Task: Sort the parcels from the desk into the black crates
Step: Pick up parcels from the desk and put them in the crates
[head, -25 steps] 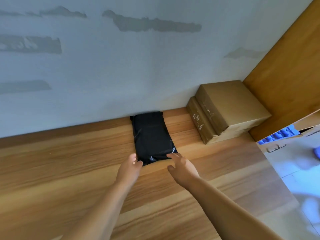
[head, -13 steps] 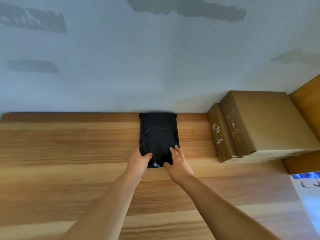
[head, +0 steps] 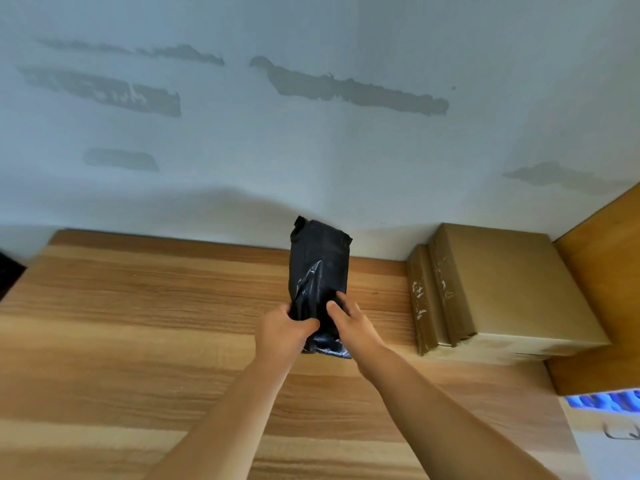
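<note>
Head camera first — what do both hands have?

— One black plastic-wrapped parcel [head: 318, 271]. The left hand [head: 282, 332] grips its lower left edge, thumb curled over the front of the wrap and fingers hidden behind it. The right hand [head: 349, 323] holds the lower right edge, thumb and forefinger pressed onto the front face, the remaining fingers out of sight behind.

— Where does the parcel sit relative to the wooden desk [head: 138, 323]?

— Its upper end is tilted up and overlaps the wall behind, while the crinkled bottom edge hangs just below the hands. Whether that bottom edge touches the wood I cannot tell.

— Anything else on the desk?

— Two brown cardboard boxes [head: 502, 285], one stacked on the other, stand to the right of the parcel and apart from it, pushed into the back corner. Strips of clear tape show on their near left faces. A wooden side panel [head: 602, 289] rises just beside them on the right.

— And behind?

— A pale painted wall [head: 311, 150] with several grey patched streaks.

— Do the black crates show?

— A dark shape sits at the far left edge, too cropped to identify. At the lower right corner a white surface [head: 609, 445] with blurred blue marks on it lies past the desk's end.
</note>
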{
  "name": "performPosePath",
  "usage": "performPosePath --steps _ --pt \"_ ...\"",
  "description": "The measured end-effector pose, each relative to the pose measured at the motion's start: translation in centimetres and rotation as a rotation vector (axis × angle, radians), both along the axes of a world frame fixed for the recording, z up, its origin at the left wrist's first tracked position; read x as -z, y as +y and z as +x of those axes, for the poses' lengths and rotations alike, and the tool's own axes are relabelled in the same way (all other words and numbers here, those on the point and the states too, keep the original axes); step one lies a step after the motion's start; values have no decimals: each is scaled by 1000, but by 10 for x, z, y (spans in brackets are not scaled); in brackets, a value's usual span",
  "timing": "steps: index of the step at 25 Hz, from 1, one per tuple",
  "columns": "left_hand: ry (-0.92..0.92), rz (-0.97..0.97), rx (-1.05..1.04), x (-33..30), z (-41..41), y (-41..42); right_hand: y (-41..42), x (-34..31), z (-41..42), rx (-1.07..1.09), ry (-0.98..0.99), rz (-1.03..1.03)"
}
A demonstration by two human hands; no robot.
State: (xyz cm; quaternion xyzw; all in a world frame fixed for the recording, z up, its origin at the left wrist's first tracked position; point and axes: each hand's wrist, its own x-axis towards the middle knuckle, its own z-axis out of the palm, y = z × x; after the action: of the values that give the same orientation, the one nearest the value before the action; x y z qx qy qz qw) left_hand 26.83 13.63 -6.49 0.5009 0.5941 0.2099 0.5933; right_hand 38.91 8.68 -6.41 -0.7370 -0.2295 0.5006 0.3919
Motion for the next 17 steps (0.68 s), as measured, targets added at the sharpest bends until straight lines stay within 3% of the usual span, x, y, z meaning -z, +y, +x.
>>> performPosePath --steps 6,10,15,17 --pt "-71 289 124 -60 -2 -17 4 -70 -20 38 150 224" --pt "106 595 310 -101 -11 -19 5 -126 -23 98 230 387" --pt "70 755 491 -140 -35 -29 1 -169 -23 134 269 497" --pt "7 767 456 -151 -46 -28 -3 -180 -23 159 297 497"
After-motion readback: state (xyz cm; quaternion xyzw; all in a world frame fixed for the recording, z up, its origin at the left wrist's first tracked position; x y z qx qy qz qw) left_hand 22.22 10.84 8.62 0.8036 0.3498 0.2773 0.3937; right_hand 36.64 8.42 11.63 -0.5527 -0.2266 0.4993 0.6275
